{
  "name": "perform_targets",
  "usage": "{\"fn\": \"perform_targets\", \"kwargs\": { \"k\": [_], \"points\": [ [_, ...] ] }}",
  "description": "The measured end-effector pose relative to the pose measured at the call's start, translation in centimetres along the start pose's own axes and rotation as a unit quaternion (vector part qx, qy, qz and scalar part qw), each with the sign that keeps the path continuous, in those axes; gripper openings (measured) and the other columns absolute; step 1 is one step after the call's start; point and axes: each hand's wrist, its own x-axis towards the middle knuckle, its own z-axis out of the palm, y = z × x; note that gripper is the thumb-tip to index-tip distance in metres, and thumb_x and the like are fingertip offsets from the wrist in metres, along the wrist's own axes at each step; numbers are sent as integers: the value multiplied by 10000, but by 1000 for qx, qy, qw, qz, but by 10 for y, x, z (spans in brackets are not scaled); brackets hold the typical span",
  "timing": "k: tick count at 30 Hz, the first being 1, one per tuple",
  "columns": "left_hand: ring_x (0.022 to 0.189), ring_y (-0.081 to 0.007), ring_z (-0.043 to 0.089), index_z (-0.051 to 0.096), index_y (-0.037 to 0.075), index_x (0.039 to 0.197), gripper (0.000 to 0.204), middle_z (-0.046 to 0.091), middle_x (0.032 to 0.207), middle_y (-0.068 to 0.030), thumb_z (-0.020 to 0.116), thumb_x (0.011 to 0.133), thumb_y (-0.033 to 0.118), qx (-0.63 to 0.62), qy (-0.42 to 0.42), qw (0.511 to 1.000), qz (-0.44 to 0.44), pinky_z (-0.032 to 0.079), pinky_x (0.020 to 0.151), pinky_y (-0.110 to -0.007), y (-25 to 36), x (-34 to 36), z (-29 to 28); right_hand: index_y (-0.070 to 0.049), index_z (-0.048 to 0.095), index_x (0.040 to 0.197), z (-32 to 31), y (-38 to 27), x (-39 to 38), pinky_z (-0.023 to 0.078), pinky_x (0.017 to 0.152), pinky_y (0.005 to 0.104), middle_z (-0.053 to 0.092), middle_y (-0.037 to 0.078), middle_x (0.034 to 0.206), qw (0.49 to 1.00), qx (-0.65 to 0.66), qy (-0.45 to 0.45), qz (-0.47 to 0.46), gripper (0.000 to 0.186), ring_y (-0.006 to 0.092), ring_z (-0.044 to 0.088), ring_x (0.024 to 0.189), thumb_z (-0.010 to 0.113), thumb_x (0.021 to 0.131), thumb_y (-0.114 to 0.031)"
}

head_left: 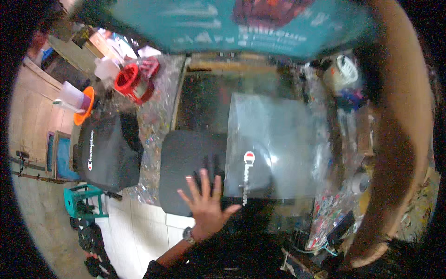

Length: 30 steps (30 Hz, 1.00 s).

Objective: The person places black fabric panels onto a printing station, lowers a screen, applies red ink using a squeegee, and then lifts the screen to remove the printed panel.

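My left hand (206, 211) is spread, palm down, fingers apart, over the lower part of a black rounded fabric piece (186, 153). Whether it presses on the cloth or hovers I cannot tell. Beside its thumb is a white and red printed mark (248, 160). A clear plastic sheet (278, 121) overlaps the right part of the black piece; both lie on a dark board (204, 97). Across the top hangs a blurred teal panel (195, 23), seemingly a screen frame tilted up. What looks like my right arm runs close and blurred up the right side; its hand is out of sight.
Left of the board, another black piece with a similar mark (109, 153) lies at the paint-spattered table's edge (151, 135). Farther back stand a red tub (127, 81) and a pale cup (74, 97) by an orange disc. A teal stool (83, 200) stands below; a white container (346, 69) is right.
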Motion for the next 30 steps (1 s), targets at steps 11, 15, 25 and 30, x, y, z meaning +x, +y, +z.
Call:
{"fn": "perform_targets", "kwargs": {
  "k": [11, 15, 25, 30],
  "points": [
    [1341, -291, 561, 581, 40, 1406, 486, 609, 1435, -158, 708, 961, 190, -644, -88, 718, 248, 418, 1138, -403, 119, 101, -3, 97, 721, 835, -11, -35, -33, 549, 834, 563, 666, 365, 832, 999, 19, 4, 39, 671, 514, 689, 879, 518, 938, -534],
    [1446, -436, 379, 542, 84, 1449, 731, 471, 1523, -210, 819, 781, 190, -188, 455, 838, 235, 261, 1200, -587, 64, 108, -159, 69, 722, 785, -21, -42, -113, 561, 774, 563, 685, 314, 789, 998, 6, 22, 55, 599, 479, 704, 815, 540, 948, -478],
    [1041, -383, 562, 590, 24, 1141, 636, 613, 1079, -156, 902, 636, 251, 50, 193, 944, 262, 439, 887, -504, -80, 42, -79, -43, 651, 1049, 114, -110, -354, 499, 908, 441, 648, 152, 1023, 1000, 12, 14, 17, 365, 320, 614, 1039, 627, 957, -395],
    [951, -402, 547, 595, -9, 1096, 588, 599, 996, -176, 894, 668, 261, -51, 120, 961, 242, 437, 841, -494, -83, 35, -25, -51, 596, 1136, 169, -89, -392, 486, 888, 465, 665, 137, 1055, 993, 5, -118, 18, 382, 329, 640, 1070, 708, 852, -280]
  ]
}}
